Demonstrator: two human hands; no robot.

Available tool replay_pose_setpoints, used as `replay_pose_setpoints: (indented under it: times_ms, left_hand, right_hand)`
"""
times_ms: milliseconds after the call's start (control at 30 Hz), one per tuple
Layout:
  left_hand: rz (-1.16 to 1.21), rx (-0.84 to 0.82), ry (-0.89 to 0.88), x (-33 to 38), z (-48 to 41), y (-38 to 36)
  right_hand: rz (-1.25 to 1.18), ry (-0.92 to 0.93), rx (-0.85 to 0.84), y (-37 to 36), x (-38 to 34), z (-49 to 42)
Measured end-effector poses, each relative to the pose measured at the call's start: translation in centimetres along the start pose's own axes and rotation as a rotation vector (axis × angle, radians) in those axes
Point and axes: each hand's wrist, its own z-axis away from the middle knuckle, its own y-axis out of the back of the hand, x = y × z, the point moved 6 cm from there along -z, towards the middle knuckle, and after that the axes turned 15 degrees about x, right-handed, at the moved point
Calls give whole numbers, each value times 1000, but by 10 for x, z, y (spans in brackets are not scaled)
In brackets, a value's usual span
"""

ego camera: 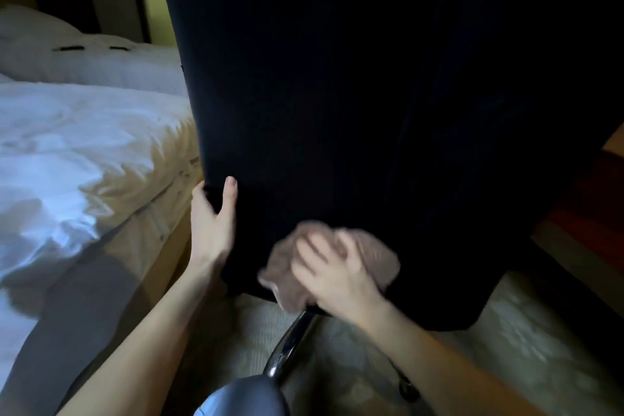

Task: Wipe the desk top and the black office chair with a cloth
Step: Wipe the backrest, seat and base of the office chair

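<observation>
The tall back of the black office chair (354,94) fills the middle of the view, seen from behind. My left hand (212,223) clasps its lower left edge, thumb on the rear face and fingers wrapped round the side. My right hand (334,270) presses a crumpled pinkish-brown cloth (374,253) flat against the bottom of the chair back. The hand and cloth are blurred. A chrome leg of the chair base (290,344) shows below the back. The desk top is out of view.
A bed with white sheets (67,152) and a pillow (40,40) stands close on the left, its beige base (145,233) beside the chair. Pale patterned carpet (506,348) lies below. Dark wooden furniture (580,213) sits on the right. My grey-clad knee (243,395) is at the bottom.
</observation>
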Motion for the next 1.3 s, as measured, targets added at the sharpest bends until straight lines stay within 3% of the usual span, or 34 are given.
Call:
replay_pose_setpoints:
  times_ms: [167, 267, 367, 467, 533, 600, 733, 833, 967, 1300]
  left_hand:
    - [-67, -14, -25, -1, 1, -1]
    - [-109, -26, -23, 4, 4, -2]
    - [-142, -10, -1, 10, 9, 1]
    - [-202, 84, -35, 24, 20, 7]
    - [-231, 183, -156, 46, 32, 15]
    - [-190, 237, -348, 79, 45, 18]
    - [-74, 177, -587, 141, 68, -2]
    - [-11, 155, -507, 164, 72, -14]
    - [-8, 164, -455, 170, 70, -20]
    - [-19, 164, -450, 152, 68, -31]
  right_hand:
    - [14, 363, -443, -66, -79, 118]
    - [41, 522, -503, -71, -83, 136]
    - [24, 436, -355, -41, -69, 99]
    - [13, 90, -83, 6, -17, 36]
    - [41, -62, 162, 52, 31, -8]
    - [76, -94, 345, 107, 81, -49]
    - [295, -142, 591, 210, 174, -127]
    - [482, -256, 569, 253, 226, -172]
    - [449, -375, 461, 247, 248, -187]
    - [186, -301, 502, 86, 129, -47]
